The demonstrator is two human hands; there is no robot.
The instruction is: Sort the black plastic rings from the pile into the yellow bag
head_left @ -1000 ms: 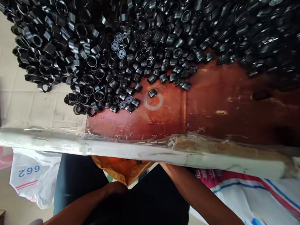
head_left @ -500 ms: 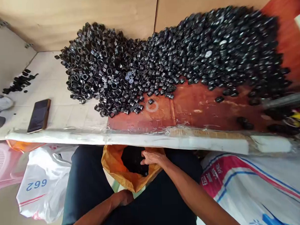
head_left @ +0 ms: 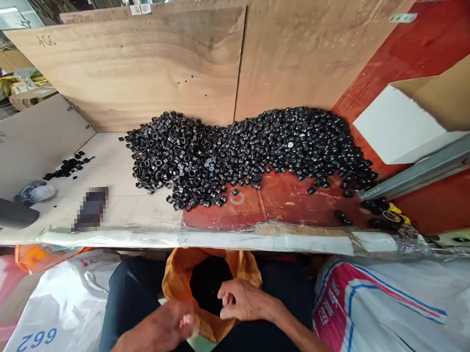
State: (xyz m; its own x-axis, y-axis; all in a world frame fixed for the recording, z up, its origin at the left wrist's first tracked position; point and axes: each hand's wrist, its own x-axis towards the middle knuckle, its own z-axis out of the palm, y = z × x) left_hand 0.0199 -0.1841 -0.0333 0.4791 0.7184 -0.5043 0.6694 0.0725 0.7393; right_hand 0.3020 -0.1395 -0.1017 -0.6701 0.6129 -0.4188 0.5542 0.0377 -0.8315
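Note:
An orange sack (head_left: 173, 282) stands between my knees with its mouth rolled open, and small dark pieces (head_left: 208, 278) fill its inside. My right hand (head_left: 246, 301) is over the sack's near right rim, its fingers curled together; whatever they may hold is hidden. At the sack's near left side is my left hand (head_left: 163, 327), raised and bent inward. Motion smears its fingertips, so its grip does not show clearly. On the bench beyond lies a long heap of black plastic rings and caps (head_left: 180, 163).
A white-edged bench lip (head_left: 144, 241) runs just beyond the sack. A phone (head_left: 90, 209) and a small pile of black parts (head_left: 69, 166) lie at left. White woven sacks (head_left: 388, 299) flank my legs. A metal bar (head_left: 421, 165) and a cardboard box (head_left: 396, 122) are at right.
The view has tilted up, showing more of the boards behind the bench. My left hand has risen from below the sack to its rim. My right hand has drawn back from inside toward the near rim.

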